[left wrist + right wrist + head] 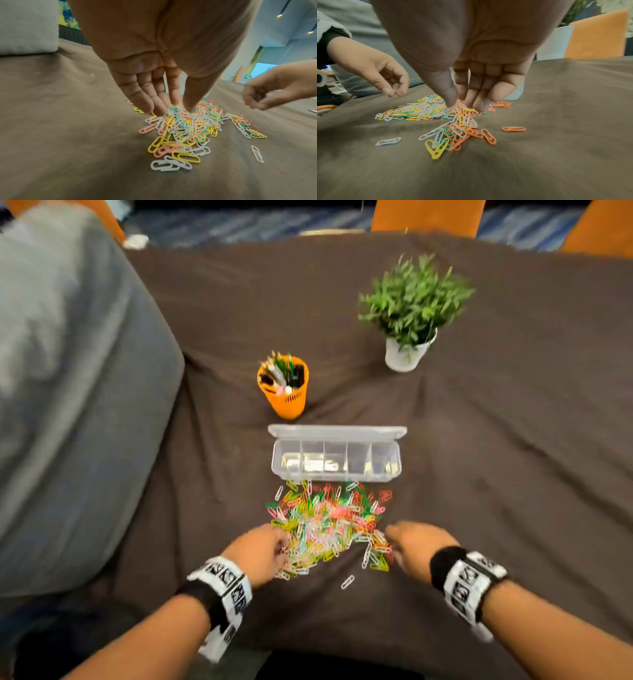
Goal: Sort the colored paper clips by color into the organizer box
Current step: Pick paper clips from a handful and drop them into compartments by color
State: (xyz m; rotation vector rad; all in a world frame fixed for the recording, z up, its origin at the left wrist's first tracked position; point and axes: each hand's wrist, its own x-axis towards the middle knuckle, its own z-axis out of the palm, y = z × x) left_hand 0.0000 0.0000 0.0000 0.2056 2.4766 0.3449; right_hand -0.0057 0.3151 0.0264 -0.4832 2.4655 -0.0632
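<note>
The paper clip pile [329,525] is flanked at 8 and 4 o'clock by the left hand [260,549] and right hand [416,549], fingers extended, apparently empty, presumably for picking; organizer box [335,462] lies open at 12.

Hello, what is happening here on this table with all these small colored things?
A person is starting to sort a pile of colored paper clips lying on a brown cloth. Both hands reach down into the pile: the left hand at its left edge, the right hand at its right edge, fingers pointing down at the clips. The clear organizer box stands open just behind the pile; no colored clips show in its compartments yet.
</note>
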